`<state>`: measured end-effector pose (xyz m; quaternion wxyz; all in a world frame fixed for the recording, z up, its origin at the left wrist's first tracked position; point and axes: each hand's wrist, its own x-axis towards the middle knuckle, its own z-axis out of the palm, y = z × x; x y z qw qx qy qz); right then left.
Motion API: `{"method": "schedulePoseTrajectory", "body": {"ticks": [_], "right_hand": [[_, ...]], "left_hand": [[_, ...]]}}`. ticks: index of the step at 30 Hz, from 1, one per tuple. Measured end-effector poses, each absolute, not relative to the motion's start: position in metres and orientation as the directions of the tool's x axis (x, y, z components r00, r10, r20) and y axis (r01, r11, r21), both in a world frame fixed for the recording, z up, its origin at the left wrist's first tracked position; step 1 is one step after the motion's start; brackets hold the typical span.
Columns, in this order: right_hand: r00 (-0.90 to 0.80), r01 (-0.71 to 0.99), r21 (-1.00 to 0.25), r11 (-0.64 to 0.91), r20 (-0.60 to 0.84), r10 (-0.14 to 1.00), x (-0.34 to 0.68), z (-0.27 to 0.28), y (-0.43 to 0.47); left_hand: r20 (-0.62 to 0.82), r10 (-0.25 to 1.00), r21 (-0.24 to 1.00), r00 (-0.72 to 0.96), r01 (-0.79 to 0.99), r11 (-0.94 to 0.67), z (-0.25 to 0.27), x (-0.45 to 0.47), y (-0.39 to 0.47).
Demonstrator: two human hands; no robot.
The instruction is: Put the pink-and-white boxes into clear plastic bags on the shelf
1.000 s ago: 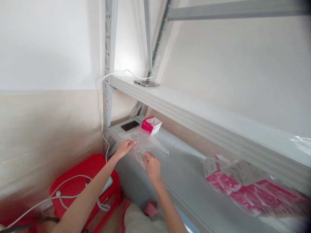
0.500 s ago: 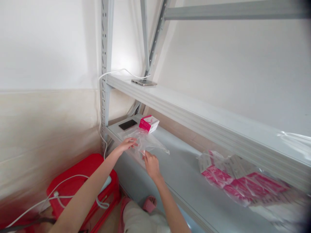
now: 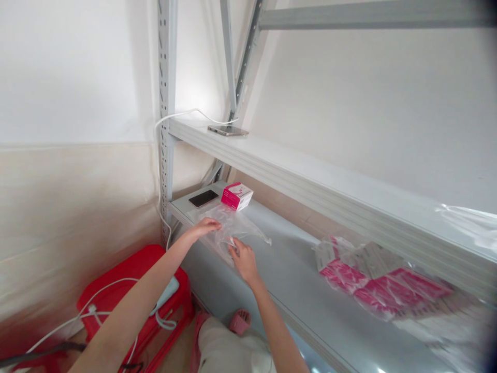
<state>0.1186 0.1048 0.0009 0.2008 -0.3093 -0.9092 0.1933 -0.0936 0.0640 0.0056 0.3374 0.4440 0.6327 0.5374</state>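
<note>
One clear bag point(image 3: 245, 226) stretches rightward, tapering to a point.

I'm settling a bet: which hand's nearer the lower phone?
Left. The left hand is in front of the lower phone; the right hand is farther away, to the right.

Both arms reach forward, bare as far as they show. The left forearm point(image 3: 143, 290) slants up and to the right from the lower edge, its wrist point(image 3: 191, 237) nearly straight. The left hand point(image 3: 205, 226) has its back turned upward and its fingers close together, pointing right and bending slightly at the ends. The right forearm point(image 3: 275, 326) rises leftward, and the right hand point(image 3: 244, 260) sits lower and nearer the body, fingers curled, thumb and forefinger brought toward each other. The hands are near each other but apart; how firmly either grips cannot be told.
</note>
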Motion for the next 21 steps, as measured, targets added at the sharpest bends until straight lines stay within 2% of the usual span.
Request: {"method": "schedulePoseTrajectory", "body": {"ticks": [5,11,17,21], "right_hand": [[-0.678,0.423,-0.518,0.744,0.365,0.639,0.138,-0.006,0.099],[-0.64,0.398,-0.471,0.787,0.472,0.606,0.161,-0.018,0.09],[-0.646,0.459,-0.361,0.812,0.491,0.584,0.172,-0.028,0.078],[-0.679,0.401,-0.358,0.843,0.502,0.536,0.17,-0.026,0.067]], "left_hand": [[0.032,0.903,0.985,-0.428,0.165,0.043,-0.009,-0.1,0.067],[0.017,0.881,0.976,-0.472,0.198,0.087,-0.034,-0.109,0.069],[0.053,0.895,0.976,-0.443,0.211,0.046,-0.049,-0.121,0.067],[0.089,0.899,0.965,-0.428,0.261,0.028,-0.047,-0.123,0.065]]}}
